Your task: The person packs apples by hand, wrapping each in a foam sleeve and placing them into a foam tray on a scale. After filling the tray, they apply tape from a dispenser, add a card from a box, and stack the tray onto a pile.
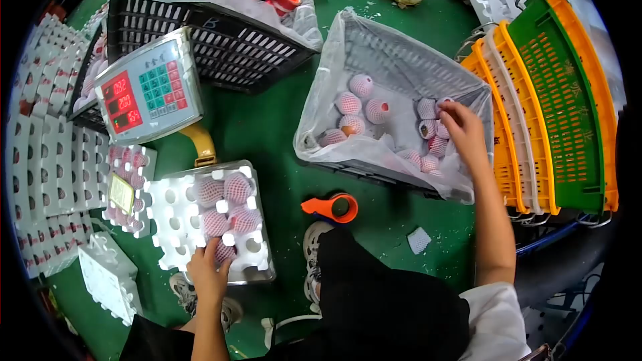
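My left hand (208, 271) is closed round a fruit in pink foam net (225, 251) at the lower part of a white foam tray (172, 217). Several more netted fruits (237, 188) sit in the tray's cups, which rests on a metal scale platform (265, 264). On the right, my right hand (463, 135) reaches into a black crate lined with clear plastic (394, 40). Its fingers touch a netted fruit (443, 107) by the crate's right side, partly hidden by the fingers. Other netted fruits (361, 85) lie loose in the crate.
A scale display (148, 90) stands behind the tray. An orange tape dispenser (343, 208) lies on the green floor. Another black crate (214, 37) is at the back, stacked orange and green crates (558, 107) at the right, foam trays (47, 167) at the left.
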A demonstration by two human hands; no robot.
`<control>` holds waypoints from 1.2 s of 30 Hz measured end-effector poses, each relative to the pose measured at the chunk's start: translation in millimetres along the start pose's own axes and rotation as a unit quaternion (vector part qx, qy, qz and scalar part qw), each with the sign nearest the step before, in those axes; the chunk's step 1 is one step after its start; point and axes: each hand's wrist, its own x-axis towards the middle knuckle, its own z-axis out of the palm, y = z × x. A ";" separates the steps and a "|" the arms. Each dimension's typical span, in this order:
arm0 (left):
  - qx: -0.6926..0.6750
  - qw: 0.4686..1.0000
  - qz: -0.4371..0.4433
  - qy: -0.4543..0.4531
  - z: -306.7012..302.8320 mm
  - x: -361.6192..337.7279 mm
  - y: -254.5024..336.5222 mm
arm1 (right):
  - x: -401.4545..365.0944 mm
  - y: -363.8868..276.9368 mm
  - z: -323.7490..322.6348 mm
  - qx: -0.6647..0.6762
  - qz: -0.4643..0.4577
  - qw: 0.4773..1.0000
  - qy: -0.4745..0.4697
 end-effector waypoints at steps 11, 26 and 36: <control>0.042 0.992 -0.071 -0.091 -32.3 4.8 16.2 | 41.9 198.8 23.9 -0.455 0.054 0.873 -0.169; -0.656 0.734 0.051 -0.168 -71.7 -2.0 171.4 | -135.5 -105.3 113.3 0.622 0.158 0.670 -0.373; -0.645 0.739 0.110 -0.159 -31.5 -10.5 146.1 | -169.3 -117.9 140.3 0.549 0.120 0.733 -0.383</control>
